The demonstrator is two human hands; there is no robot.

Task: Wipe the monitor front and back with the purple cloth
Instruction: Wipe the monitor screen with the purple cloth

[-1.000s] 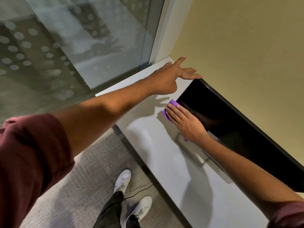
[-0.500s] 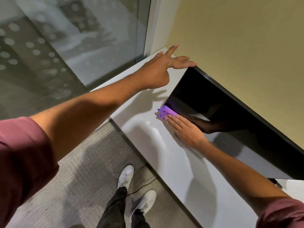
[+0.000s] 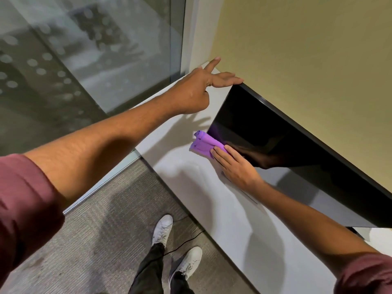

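While the left hand (image 3: 197, 92) reaches out with straight, spread fingers, its fingertips rest on the top corner of the black monitor (image 3: 275, 134), toward twelve o'clock from the purple cloth (image 3: 202, 144). The right hand (image 3: 237, 168), at four o'clock of the cloth, presses it with flat fingers against the screen's lower corner, above the white desk (image 3: 191, 187). The cloth's bunched end juts past the screen edge toward nine o'clock. White sneakers (image 3: 162, 230) and a thin black cable (image 3: 186, 240) lie on grey carpet (image 3: 106, 240) at six o'clock.
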